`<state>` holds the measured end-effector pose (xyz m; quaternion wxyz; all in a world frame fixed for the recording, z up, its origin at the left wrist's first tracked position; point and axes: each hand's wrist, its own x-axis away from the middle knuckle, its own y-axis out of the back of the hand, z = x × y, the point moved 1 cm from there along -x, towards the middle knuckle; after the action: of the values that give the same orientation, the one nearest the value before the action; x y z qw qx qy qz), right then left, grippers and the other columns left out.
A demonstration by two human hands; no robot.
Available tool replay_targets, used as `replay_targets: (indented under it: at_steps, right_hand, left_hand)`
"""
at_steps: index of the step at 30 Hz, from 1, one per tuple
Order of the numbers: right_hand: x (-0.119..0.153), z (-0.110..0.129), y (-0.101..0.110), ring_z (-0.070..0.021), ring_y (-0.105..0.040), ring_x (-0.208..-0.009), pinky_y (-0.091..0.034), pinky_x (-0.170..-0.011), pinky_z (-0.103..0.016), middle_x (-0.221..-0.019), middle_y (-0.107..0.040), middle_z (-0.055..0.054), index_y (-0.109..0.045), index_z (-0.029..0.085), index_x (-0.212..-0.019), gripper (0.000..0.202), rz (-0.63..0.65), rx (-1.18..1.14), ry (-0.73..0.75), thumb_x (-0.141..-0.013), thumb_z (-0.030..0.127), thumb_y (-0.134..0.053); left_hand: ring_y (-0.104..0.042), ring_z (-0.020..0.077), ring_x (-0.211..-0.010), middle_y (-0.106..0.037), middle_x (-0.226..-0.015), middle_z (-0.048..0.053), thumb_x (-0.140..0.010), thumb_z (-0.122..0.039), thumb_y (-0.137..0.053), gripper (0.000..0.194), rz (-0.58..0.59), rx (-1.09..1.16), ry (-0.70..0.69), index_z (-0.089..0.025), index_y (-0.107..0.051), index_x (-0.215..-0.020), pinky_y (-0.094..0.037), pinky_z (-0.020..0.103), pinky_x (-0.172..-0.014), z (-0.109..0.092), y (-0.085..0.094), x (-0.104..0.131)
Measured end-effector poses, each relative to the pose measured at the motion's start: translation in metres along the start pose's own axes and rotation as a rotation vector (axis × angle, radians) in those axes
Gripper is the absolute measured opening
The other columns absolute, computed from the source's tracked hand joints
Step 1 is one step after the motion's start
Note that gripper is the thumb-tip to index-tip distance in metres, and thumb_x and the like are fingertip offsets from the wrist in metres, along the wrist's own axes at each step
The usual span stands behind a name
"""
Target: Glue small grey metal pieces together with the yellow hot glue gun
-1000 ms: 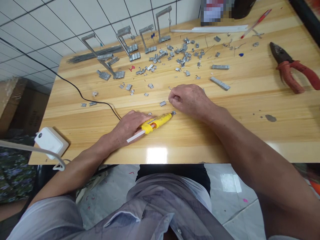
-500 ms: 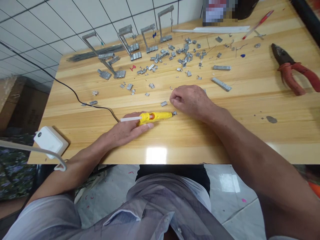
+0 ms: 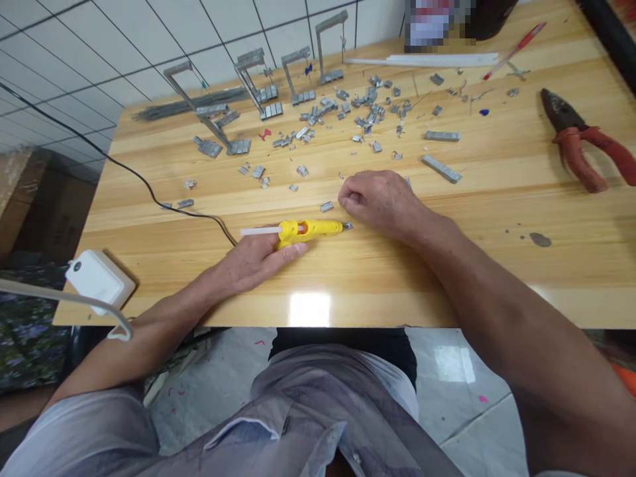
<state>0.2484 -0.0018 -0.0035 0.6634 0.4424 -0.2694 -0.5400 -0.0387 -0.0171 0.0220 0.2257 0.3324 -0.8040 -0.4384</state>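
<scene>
My left hand (image 3: pixel 263 258) is wrapped round a yellow glue gun (image 3: pixel 318 229), with a white glue stick (image 3: pixel 259 231) poking out of its back end. At the nozzle tip sits a small grey metal piece (image 3: pixel 348 226); whether they touch is hard to tell. Just right of and beyond the tip, my right hand (image 3: pixel 380 199) rests closed on the table, its fingers curled under; what they hold, if anything, is hidden. A small grey staple-like block (image 3: pixel 326 207) lies between the gun and my right hand.
Several grey hook-shaped stands (image 3: pixel 328 50) line the tiled wall. Scattered grey metal bits (image 3: pixel 368 109) cover the middle back. Red-handled pliers (image 3: pixel 579 139) lie at the right, a red pen (image 3: pixel 517 50) behind them. A black cord (image 3: pixel 134 172) crosses the left; a white adapter box (image 3: pixel 101 279) sits there.
Almost nothing differs. The view has shifted very slightly, while both hands and the glue gun keep their places.
</scene>
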Motion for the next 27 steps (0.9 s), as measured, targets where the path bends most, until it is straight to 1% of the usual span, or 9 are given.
replay_targets:
  at_steps: [3,5,8,10,13,16,21,24,27]
  right_hand:
    - [0.0,0.0,0.0,-0.0247,-0.067,-0.089,-0.042,-0.079,-0.035,-0.097,-0.082,-0.008,-0.082,0.023,-0.097,0.026,0.008,-0.008,0.0,-0.098,0.016,-0.057]
    - [0.0,0.001,0.001,-0.0248,-0.067,-0.09,-0.042,-0.08,-0.035,-0.097,-0.082,-0.008,-0.082,0.023,-0.097,0.027,0.008,-0.011,0.0,-0.098,0.016,-0.056]
    - [0.0,0.003,0.002,-0.0248,-0.068,-0.091,-0.042,-0.081,-0.035,-0.098,-0.082,-0.008,-0.082,0.022,-0.097,0.027,0.014,-0.01,-0.01,-0.098,0.015,-0.056]
    - [0.0,0.003,0.002,-0.0251,-0.068,-0.091,-0.042,-0.081,-0.036,-0.099,-0.082,-0.009,-0.082,0.022,-0.098,0.026,0.021,-0.006,-0.02,-0.098,0.015,-0.056]
    - [0.001,0.004,0.002,-0.0254,-0.068,-0.091,-0.042,-0.08,-0.036,-0.098,-0.082,-0.008,-0.082,0.023,-0.098,0.025,0.026,-0.004,-0.018,-0.098,0.016,-0.057]
    - [0.001,0.005,0.003,-0.0251,-0.069,-0.092,-0.042,-0.08,-0.035,-0.099,-0.082,-0.008,-0.081,0.024,-0.098,0.025,0.03,-0.002,-0.013,-0.099,0.016,-0.057]
    - [0.0,0.005,0.003,-0.0255,-0.07,-0.092,-0.042,-0.08,-0.036,-0.101,-0.083,-0.008,-0.082,0.023,-0.099,0.025,0.037,0.008,-0.02,-0.099,0.017,-0.057]
    - [0.0,0.004,0.002,-0.0258,-0.07,-0.093,-0.043,-0.08,-0.036,-0.101,-0.083,-0.008,-0.082,0.024,-0.1,0.027,0.03,0.009,-0.013,-0.099,0.017,-0.057]
    - [0.0,0.005,0.003,-0.0259,-0.07,-0.093,-0.043,-0.08,-0.036,-0.1,-0.083,-0.008,-0.083,0.024,-0.101,0.028,0.032,0.012,-0.016,-0.099,0.017,-0.056]
  left_hand:
    - [-0.059,0.018,-0.063,-0.062,-0.067,0.001,-0.113,-0.077,-0.048,0.069,0.025,0.006,0.095,-0.021,-0.063,-0.075,-0.044,0.031,-0.058,-0.003,0.0,-0.001]
    - [-0.058,0.0185,-0.063,-0.061,-0.066,0.002,-0.111,-0.078,-0.049,0.069,0.022,0.016,0.112,-0.022,-0.06,-0.073,-0.043,0.032,-0.058,-0.003,0.0,-0.001]
    - [-0.057,0.019,-0.06,-0.062,-0.065,0.001,-0.112,-0.079,-0.047,0.068,0.064,0.015,0.132,-0.022,-0.067,-0.08,-0.042,0.033,-0.056,-0.003,-0.001,0.001]
    - [-0.06,0.0206,-0.062,-0.066,-0.068,0.002,-0.113,-0.079,-0.044,0.07,0.074,-0.013,0.13,-0.021,-0.073,-0.088,-0.045,0.034,-0.058,-0.004,-0.001,0.002]
    - [-0.074,0.0255,-0.083,-0.081,-0.094,0.008,-0.117,-0.072,-0.042,0.065,0.0,-0.081,0.004,-0.019,-0.078,-0.108,-0.057,0.037,-0.074,-0.006,-0.004,0.005]
    - [-0.079,0.0262,-0.1,-0.085,-0.117,0.012,-0.121,-0.059,-0.042,0.053,-0.096,-0.175,-0.155,-0.019,-0.077,-0.125,-0.059,0.039,-0.091,-0.005,-0.012,0.007]
    - [-0.08,0.0244,-0.093,-0.087,-0.117,0.012,-0.12,-0.04,-0.052,0.034,-0.187,-0.263,-0.309,-0.017,-0.073,-0.134,-0.055,0.04,-0.086,-0.001,-0.024,0.01]
    - [-0.081,0.025,-0.094,-0.088,-0.121,0.012,-0.116,-0.031,-0.056,0.029,-0.21,-0.256,-0.348,-0.017,-0.07,-0.138,-0.052,0.04,-0.083,0.001,-0.025,0.012]
    - [-0.081,0.0252,-0.092,-0.088,-0.121,0.013,-0.115,-0.028,-0.057,0.027,-0.225,-0.254,-0.356,-0.017,-0.07,-0.136,-0.052,0.04,-0.082,0.002,-0.025,0.015]
